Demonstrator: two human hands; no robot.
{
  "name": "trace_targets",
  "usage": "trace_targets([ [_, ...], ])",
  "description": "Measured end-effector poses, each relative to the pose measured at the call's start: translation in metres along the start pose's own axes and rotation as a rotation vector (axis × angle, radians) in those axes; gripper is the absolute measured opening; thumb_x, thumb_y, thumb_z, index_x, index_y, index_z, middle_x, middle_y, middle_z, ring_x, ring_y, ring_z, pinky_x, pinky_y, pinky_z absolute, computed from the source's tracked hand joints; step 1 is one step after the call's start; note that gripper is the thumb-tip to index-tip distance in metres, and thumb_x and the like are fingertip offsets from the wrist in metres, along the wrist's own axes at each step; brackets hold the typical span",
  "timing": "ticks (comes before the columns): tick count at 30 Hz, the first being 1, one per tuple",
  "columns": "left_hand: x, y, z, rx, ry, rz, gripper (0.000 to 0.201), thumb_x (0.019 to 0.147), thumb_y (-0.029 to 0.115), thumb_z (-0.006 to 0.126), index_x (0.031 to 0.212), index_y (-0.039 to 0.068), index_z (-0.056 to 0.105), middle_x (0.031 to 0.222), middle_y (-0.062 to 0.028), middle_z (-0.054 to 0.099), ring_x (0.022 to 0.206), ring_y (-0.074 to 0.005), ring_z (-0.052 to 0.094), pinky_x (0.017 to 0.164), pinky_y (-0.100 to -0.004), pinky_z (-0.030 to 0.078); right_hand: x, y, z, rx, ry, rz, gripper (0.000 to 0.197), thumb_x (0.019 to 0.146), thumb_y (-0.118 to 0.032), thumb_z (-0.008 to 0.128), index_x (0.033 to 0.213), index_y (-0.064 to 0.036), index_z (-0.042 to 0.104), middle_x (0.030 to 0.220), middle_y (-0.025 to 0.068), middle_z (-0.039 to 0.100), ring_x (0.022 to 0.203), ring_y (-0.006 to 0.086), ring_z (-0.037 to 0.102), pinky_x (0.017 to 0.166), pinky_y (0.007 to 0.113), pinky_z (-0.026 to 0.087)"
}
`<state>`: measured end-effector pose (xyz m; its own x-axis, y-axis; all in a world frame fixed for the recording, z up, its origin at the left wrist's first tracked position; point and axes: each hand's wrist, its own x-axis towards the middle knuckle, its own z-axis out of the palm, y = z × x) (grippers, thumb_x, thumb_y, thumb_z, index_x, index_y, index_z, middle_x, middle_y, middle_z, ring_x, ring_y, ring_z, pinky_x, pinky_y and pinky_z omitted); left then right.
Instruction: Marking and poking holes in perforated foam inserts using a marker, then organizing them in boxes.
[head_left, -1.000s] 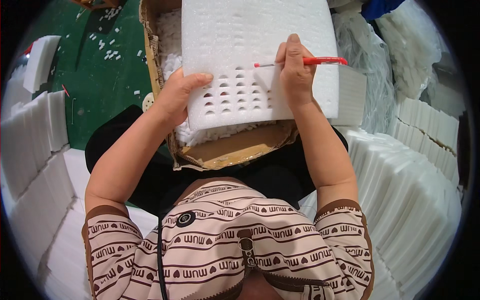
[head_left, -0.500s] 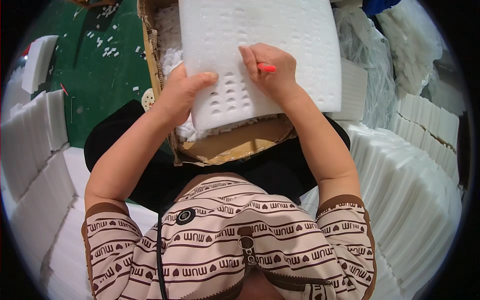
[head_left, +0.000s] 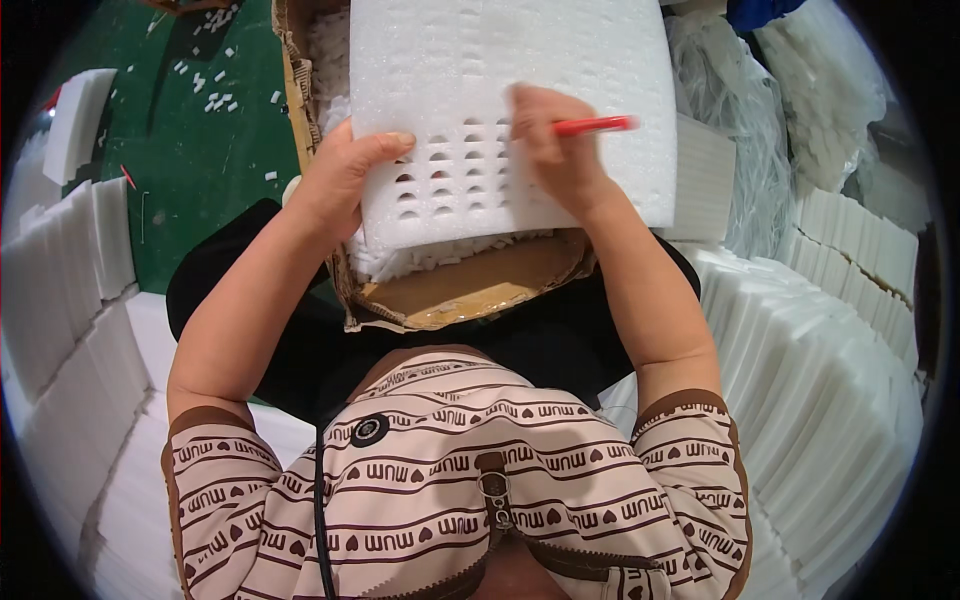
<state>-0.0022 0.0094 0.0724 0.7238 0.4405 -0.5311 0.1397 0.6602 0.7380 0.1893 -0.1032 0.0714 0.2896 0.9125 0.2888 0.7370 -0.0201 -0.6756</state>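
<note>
A white foam sheet (head_left: 600,60) lies tilted over a cardboard box (head_left: 520,285). Rows of small half-round holes (head_left: 440,175) run across its near left part. My left hand (head_left: 345,165) grips the sheet's left edge, thumb on top and fingers hidden beneath. Above the sheet, just right of the holes, my right hand (head_left: 560,145) is closed on a red pen-like tool (head_left: 600,125). Motion smears its fingers, and the working end of the tool is hidden. Small white foam bits (head_left: 385,258) fill the box under the sheet.
Stacks of white foam sheets stand at the right (head_left: 800,370) and the left (head_left: 60,290). Clear plastic film (head_left: 735,130) hangs at the far right. More foam bits (head_left: 220,100) are scattered over the green floor (head_left: 180,150).
The sheet and my left hand have shifted slightly left. My right hand has moved a little right and turned, showing more of the red tool. More holes now look opened through.
</note>
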Motion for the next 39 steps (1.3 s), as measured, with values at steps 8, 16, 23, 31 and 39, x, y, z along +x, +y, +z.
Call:
trace_targets([
  [8,-0.005,0.006,0.003,-0.092,0.009,0.006,0.042,0.076,0.008,0.060,0.112,-0.008,0.048,0.096,-0.0197,0.060,0.078,-0.0240,0.061,0.070,-0.0308,0.052,-0.005,0.009,-0.013,0.560,0.193,0.076,0.030,0.084,0.004,0.043,0.055,-0.0076,0.042,0.053,0.0016,0.044,0.048,0.0112,0.031,0.048,0.023,0.030],
  [16,-0.004,0.002,0.001,-0.060,0.036,0.000,0.042,0.076,0.010,0.060,0.113,-0.007,0.048,0.097,-0.0189,0.060,0.081,-0.0246,0.060,0.072,-0.0325,0.051,-0.007,0.021,-0.010,0.483,0.238,-0.074,0.028,0.080,0.007,0.039,0.057,-0.0069,0.044,0.059,0.0033,0.045,0.053,0.0123,0.034,0.051,0.024,0.030],
  [23,-0.002,0.000,-0.004,-0.008,0.016,0.006,0.056,0.075,0.013,0.061,0.123,-0.007,0.040,0.104,-0.0242,0.056,0.085,-0.0294,0.060,0.073,-0.0363,0.051,-0.003,0.017,-0.009,0.346,0.127,-0.036,0.027,0.079,0.009,0.043,0.057,-0.0077,0.042,0.053,-0.0001,0.043,0.047,0.0103,0.033,0.045,0.025,0.029],
  [31,-0.001,0.000,-0.003,-0.010,0.058,-0.003,0.056,0.075,0.014,0.060,0.122,-0.007,0.040,0.102,-0.0233,0.057,0.084,-0.0286,0.060,0.072,-0.0360,0.051,-0.002,0.020,-0.002,0.190,0.208,-0.054,0.032,0.085,0.000,0.043,0.055,-0.0088,0.043,0.052,-0.0017,0.042,0.046,0.0115,0.033,0.044,0.025,0.029],
  [39,-0.001,0.001,-0.004,-0.034,0.039,-0.002,0.055,0.075,0.013,0.060,0.123,-0.007,0.040,0.101,-0.0226,0.058,0.082,-0.0271,0.061,0.071,-0.0343,0.051,-0.005,0.007,-0.005,-0.126,0.047,-0.039,0.036,0.089,-0.011,0.049,0.053,-0.0093,0.046,0.050,-0.0029,0.043,0.044,0.0120,0.033,0.043,0.025,0.028],
])
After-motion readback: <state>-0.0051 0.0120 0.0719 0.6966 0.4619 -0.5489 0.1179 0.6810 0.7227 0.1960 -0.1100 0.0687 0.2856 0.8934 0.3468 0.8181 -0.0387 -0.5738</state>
